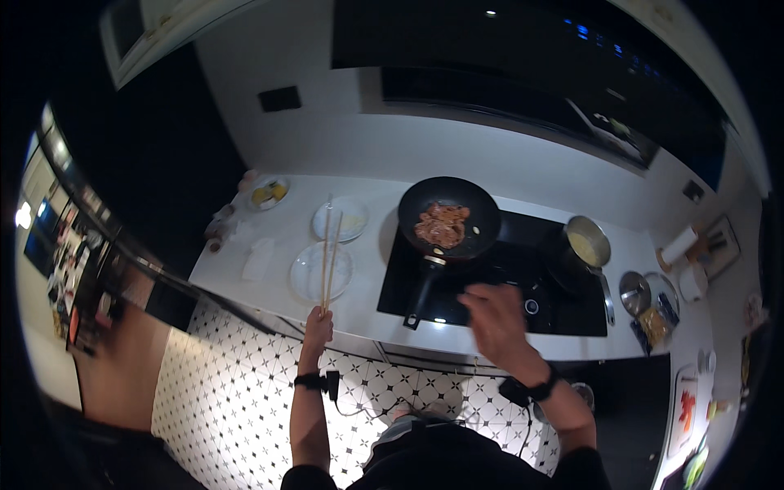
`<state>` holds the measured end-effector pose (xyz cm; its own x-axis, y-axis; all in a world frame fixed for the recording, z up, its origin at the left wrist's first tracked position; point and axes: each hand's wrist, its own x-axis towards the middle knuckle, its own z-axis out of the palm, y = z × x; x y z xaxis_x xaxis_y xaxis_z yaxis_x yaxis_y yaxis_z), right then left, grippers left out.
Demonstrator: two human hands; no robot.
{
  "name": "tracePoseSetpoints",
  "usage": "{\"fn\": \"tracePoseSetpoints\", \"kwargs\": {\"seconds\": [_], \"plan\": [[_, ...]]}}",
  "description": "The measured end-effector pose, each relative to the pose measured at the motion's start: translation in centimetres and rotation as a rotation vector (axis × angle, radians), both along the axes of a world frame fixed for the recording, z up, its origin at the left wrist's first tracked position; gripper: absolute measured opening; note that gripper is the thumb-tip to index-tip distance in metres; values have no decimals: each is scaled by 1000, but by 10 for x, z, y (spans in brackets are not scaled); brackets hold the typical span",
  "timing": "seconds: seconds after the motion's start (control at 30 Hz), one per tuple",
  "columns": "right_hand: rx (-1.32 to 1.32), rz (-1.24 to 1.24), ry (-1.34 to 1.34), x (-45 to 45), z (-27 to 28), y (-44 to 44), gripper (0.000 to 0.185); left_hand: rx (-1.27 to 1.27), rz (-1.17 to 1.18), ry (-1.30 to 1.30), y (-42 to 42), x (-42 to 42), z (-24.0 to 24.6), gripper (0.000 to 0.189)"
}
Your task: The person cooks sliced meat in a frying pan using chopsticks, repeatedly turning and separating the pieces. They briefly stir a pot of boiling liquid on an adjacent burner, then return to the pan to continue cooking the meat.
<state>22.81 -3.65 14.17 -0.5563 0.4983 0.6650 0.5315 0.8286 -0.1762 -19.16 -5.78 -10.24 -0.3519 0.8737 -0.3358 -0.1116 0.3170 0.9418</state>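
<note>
A pair of long wooden chopsticks [331, 272] stands up from my left hand [319, 327], which grips their lower ends beside the counter's front edge. Behind them are a round plate [301, 274] and a bowl [361, 228] with some pale food in it. My right hand [497, 318], a little blurred, hovers over the front of the black cooktop [398, 293] with nothing in it and the fingers apart. Browned meat pieces [442, 225] lie in a black frying pan [484, 202]; the pan's handle [419, 300] points towards me, left of my right hand.
A metal saucepan [603, 236] holding pale food sits at the cooktop's right, its handle jutting forward. Farther right are a metal lid [634, 293] and a bag of yellowish food [654, 327]. A small plate with yellow pieces [269, 194] stands at the left back. A range hood [520, 43] overhangs the cooktop.
</note>
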Motion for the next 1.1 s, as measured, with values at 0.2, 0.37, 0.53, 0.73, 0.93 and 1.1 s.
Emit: {"fn": "tracePoseSetpoints", "kwargs": {"seconds": [0.2, 0.37, 0.53, 0.73, 0.93, 1.1], "plan": [[95, 84, -254, -84, -27, 36, 60, 79, -185, -197, -38, 116, 157, 12], [91, -7, -191, -80, -52, 73, 27, -29, -381, -463, -36, 213, 210, 15], [-36, -32, 15, -20, -59, 90, 20, 174, -545, -442, -29, 262, 209, 25], [-400, -62, 520, 36, -44, 102, 12, 541, -39, 341, -2, 219, 134, 23], [-853, -96, 870, 38, -57, 117, 23, 386, 13, 474, 27, 219, 63, 50], [-839, -128, 799, 52, -48, 119, 22, 230, -130, 119, 34, 212, 58, 51]]}}
